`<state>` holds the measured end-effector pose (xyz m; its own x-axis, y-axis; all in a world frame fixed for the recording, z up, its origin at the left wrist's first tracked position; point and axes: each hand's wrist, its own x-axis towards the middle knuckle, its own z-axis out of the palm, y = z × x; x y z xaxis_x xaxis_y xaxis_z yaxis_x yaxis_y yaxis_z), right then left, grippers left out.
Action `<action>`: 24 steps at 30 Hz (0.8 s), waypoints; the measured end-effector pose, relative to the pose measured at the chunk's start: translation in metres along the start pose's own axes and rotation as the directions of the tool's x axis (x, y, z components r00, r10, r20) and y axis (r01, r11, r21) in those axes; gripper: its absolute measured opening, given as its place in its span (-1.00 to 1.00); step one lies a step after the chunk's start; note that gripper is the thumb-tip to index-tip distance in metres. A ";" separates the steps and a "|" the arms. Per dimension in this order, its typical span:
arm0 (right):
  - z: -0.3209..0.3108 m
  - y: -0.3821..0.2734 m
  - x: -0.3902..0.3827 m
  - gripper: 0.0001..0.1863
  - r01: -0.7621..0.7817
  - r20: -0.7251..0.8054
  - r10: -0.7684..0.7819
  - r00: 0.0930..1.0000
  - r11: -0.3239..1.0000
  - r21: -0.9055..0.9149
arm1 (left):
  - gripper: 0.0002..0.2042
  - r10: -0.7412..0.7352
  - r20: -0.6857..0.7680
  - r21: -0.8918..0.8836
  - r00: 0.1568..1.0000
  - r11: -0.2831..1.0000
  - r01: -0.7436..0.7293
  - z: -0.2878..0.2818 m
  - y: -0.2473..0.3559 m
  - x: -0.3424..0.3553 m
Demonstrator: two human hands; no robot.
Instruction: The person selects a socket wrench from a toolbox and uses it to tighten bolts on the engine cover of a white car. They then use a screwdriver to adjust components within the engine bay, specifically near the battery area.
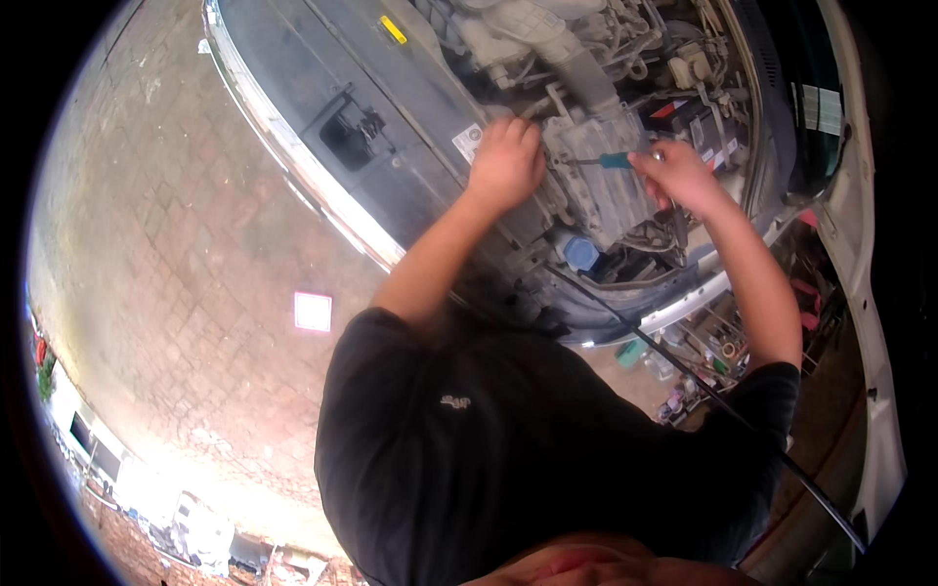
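While two bare hands are over one engine bay, only one tool can be recognised in them: one screwdriver with a teal handle. The right hand has its fingers closed around the handle end, and the thin shaft points from these fingers toward the left hand. Below the right fingers one dark, long piece hangs down; I cannot tell if they hold it too. The left fingers are bent downward and lie close together, but their tips are hidden, so I cannot tell if they pinch something.

Between the two hands, under the shaft, is one grey ribbed box; whether the shaft's tip touches it, I cannot tell. Just beside the left fingers, on their left, is one white label. Nearer the body than both hands' fingers, there are one blue cap and one thin black rod.
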<state>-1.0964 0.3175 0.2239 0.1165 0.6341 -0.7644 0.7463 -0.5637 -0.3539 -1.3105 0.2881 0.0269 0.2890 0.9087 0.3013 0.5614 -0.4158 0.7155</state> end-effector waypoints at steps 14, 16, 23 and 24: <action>0.001 -0.010 0.032 -0.62 0.046 -0.136 -0.023 0.990 0.985 0.165 | -0.77 0.022 -0.014 0.015 1.000 1.000 -0.022 0.001 -0.002 0.001; 0.004 -0.009 0.037 -0.62 0.042 -0.139 -0.019 0.990 0.986 0.161 | -0.78 0.025 -0.015 0.011 1.000 1.000 -0.024 0.003 -0.002 0.001; 0.009 -0.010 0.039 -0.62 0.038 -0.139 -0.019 0.990 0.989 0.141 | -0.79 0.022 -0.023 0.006 1.000 1.000 -0.021 0.000 0.000 0.001; 0.008 -0.010 0.039 -0.62 0.038 -0.139 -0.017 0.990 0.989 0.143 | -0.79 0.021 -0.020 0.004 1.000 1.000 -0.021 0.000 0.000 0.001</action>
<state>-1.1045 0.3435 0.1928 0.1935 0.7113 -0.6758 0.6486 -0.6095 -0.4559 -1.3103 0.2887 0.0264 0.2853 0.9004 0.3284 0.5585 -0.4346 0.7065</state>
